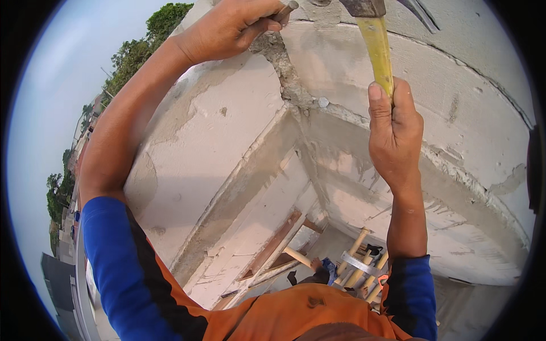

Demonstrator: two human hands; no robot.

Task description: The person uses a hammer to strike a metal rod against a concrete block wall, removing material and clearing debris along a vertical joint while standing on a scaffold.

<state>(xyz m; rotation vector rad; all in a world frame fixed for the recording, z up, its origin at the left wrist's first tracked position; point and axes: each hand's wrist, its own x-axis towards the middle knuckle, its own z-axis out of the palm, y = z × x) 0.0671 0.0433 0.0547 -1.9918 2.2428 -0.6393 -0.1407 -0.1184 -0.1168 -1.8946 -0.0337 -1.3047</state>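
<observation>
My right hand [396,136] is wrapped round the yellow handle [375,54] of a hammer, thumb lying along it. The dark metal hammer head [364,7] is at the top edge, partly cut off, with a claw-like metal piece [420,12] to its right. My left hand [242,25] grips a short metal rod [289,8], perhaps a chisel; its far part is hidden by the fingers. That hand is over the wall corner, above a rough, broken mortar joint [280,65]. A small pale chip [323,102] lies beside the joint.
Pale block walls [210,122] meet at the corner, with grey mortar bands below. Far down are wooden poles [354,250], a window opening and part of another person in blue [328,270]. Beyond the left wall lie trees [131,59] and rooftops.
</observation>
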